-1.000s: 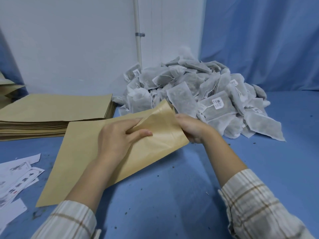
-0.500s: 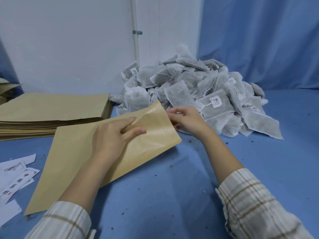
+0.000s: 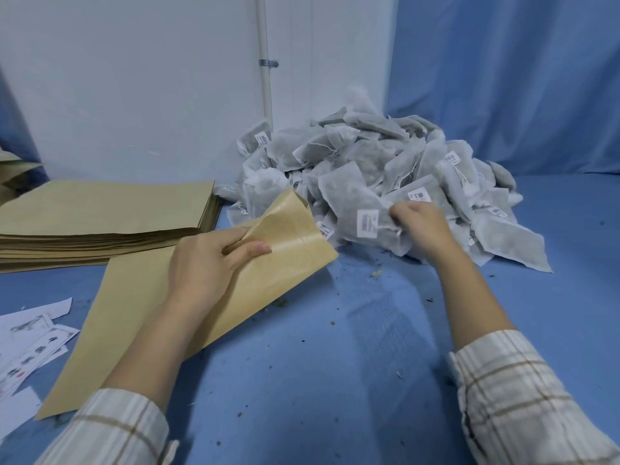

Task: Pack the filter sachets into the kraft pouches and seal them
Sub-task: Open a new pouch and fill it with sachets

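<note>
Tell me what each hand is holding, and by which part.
Left hand pinches the open mouth edge of the paper pouch. Right hand grips a sachet at its near end, beside its white label, on the pile.

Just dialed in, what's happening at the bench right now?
A person is packing sachets into kraft pouches. The left hand pinches the mouth of a pouch lying on the blue table, holding it open. The right hand grips a sachet at the edge of the pile. Nothing is in the pouch yet. A stack of pouches lies at left.
</note>
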Tool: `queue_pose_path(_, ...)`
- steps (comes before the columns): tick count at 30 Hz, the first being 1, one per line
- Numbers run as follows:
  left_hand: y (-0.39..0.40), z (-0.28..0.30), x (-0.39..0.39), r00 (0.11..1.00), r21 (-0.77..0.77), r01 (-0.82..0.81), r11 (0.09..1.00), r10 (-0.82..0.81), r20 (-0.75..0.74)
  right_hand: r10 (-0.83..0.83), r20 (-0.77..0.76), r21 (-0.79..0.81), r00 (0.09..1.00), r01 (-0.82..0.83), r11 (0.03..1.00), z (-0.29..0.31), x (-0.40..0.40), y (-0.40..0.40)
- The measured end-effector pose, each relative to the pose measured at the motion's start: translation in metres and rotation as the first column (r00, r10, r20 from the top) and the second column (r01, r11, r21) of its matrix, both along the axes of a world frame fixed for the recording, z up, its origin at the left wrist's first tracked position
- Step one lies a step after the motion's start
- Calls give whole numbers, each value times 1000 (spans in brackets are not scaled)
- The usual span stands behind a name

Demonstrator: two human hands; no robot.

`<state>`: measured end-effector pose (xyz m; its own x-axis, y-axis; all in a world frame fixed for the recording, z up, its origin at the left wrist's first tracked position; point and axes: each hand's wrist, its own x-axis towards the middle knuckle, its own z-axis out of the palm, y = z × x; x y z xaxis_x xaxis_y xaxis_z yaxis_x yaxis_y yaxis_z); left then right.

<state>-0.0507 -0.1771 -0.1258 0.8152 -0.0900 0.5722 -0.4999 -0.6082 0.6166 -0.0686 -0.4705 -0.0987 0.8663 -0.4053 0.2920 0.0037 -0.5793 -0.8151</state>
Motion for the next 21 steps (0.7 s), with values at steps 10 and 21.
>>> queue_pose_path(10, -20, 1, -15, 976, -18, 187, 982, -184, 114, 453, -214, 71, 865, -449, 891, 14, -3, 49)
queue_pose_path(21, -22, -3, -11, 978, 35, 182, 983, -185, 101, 582, -260, 353, 771, -485, 800, -6, 4, 77)
